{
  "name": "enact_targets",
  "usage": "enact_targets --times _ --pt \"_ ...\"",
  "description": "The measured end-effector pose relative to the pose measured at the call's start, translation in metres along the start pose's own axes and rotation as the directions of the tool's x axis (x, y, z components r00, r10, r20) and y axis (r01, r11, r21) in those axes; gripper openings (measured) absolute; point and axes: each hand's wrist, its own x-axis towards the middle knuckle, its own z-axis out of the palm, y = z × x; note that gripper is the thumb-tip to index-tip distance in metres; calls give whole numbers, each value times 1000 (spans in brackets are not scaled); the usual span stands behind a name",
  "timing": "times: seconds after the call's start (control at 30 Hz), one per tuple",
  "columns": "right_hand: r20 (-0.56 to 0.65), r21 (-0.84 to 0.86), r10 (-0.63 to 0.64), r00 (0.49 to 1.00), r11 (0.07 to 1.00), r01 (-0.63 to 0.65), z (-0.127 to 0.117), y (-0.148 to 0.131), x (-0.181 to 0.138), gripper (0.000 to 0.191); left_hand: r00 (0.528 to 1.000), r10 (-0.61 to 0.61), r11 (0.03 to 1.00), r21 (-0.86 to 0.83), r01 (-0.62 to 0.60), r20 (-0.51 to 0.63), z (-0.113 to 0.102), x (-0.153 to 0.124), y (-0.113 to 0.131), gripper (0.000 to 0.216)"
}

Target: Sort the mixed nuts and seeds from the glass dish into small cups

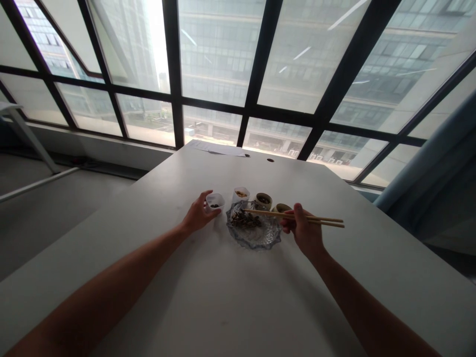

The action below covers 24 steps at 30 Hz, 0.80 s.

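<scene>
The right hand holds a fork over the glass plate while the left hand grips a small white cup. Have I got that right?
Not quite: there is no fork. The head view shows the right hand holding chopsticks over the glass plate. The rest stands: the left hand does have its grip on the small white cup.

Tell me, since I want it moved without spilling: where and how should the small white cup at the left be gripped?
By its side walls under the rim, from the near left, where the left hand holds it: the white cup stands upright and open, with the glass plate close on its right.
</scene>
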Motion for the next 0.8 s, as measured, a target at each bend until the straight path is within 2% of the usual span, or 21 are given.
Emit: enact_targets --times 0.07,0.13,0.2,0.27,0.3,0.33,0.37,0.43,0.47,0.5,0.57,0.63,0.7,0.73,0.77,0.8 --pt "-11 86 19 1000 996 -18 -1 -2 0 55 1000 1 1000 -1 -2 -7 1 0 -1 75" --pt "-6 98 -18 1000 995 19 -4 -7 -4 54 1000 4 1000 5 -4 -14 1 0 -1 76" --pt "-2 42 -110 994 993 110 -8 -16 -14 52 1000 4 1000 9 -4 -14 1 0 -1 76" --pt "23 -98 -275 961 956 276 -17 -26 -23 46 1000 -5 1000 8 5 -10 1 0 -1 77" --pt "85 -206 -388 918 894 398 -22 -30 -28 39 1000 -11 1000 6 11 -6 1 0 -1 77" --pt "229 -281 -500 835 788 548 -27 -33 -31 33 1000 -15 1000 4 15 -3 1 0 -1 78" --pt "389 -290 -572 722 668 686 -33 -35 -32 28 1000 -15 1000 1 15 0 1 0 -1 78" --pt "573 -270 -617 540 480 835 -43 -36 -34 21 1000 -5 1000 -6 5 -4 2 0 -3 78" --pt "617 -266 -611 495 431 863 -46 -35 -33 20 1000 0 1000 -8 0 -10 2 0 -4 77" --pt "634 -277 -600 487 412 868 -49 -33 -33 21 1000 5 1000 -8 -5 -16 3 0 -5 77" --pt "619 -319 -574 536 440 840 -51 -29 -34 24 1000 12 1000 -5 -12 -24 4 0 -5 76" --pt "522 -353 -567 637 536 767 -46 -26 -36 29 999 27 1000 -7 -27 -23 4 0 -5 75" --pt "332 -351 -534 778 696 627 -33 -26 -38 32 998 52 999 -9 -52 -24 4 0 -3 75" --pt "195 -326 -470 861 797 509 -25 -27 -39 33 998 65 998 -9 -65 -25 3 1 -2 74" --pt "73 -258 -382 921 885 388 -16 -29 -39 36 997 77 997 -8 -77 -27 3 1 -1 74" --pt "13 -172 -301 953 939 299 -6 -31 -38 39 996 85 996 -7 -86 -27 3 1 0 74"
